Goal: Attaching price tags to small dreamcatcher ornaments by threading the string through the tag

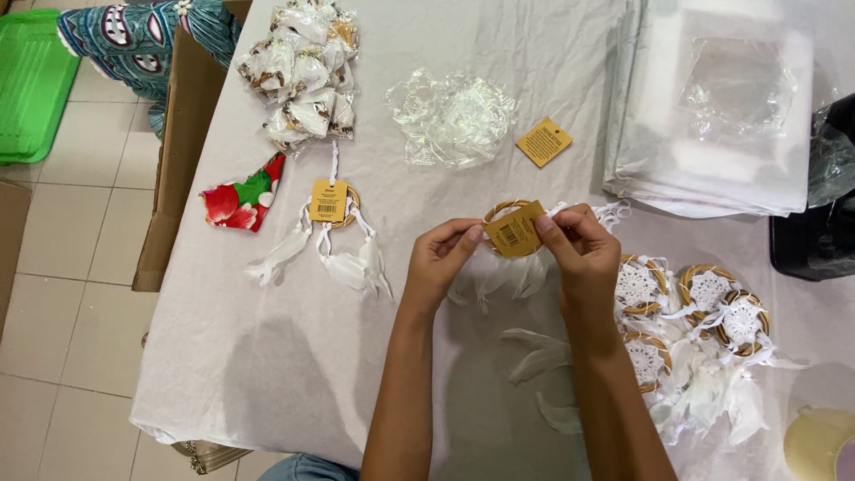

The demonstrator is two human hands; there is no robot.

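Observation:
Both my hands hold a small dreamcatcher point(500, 212) with a wooden ring and white feathers above the white tablecloth point(267, 356). A yellow paper tag point(513, 231) lies against its ring, pinched between my left hand point(441, 258) and my right hand point(579, 249). White feathers point(499, 285) hang below the ring. A finished dreamcatcher with its own yellow tag point(329, 200) lies to the left.
Several untagged dreamcatchers point(695, 312) are piled at the right. Bagged ones point(307, 71) sit at the back left, crumpled clear plastic point(454, 116) and a loose yellow tag point(544, 142) at the back middle, stacked plastic bags point(712, 107) at the back right. A cardboard box point(183, 151) stands beside the table.

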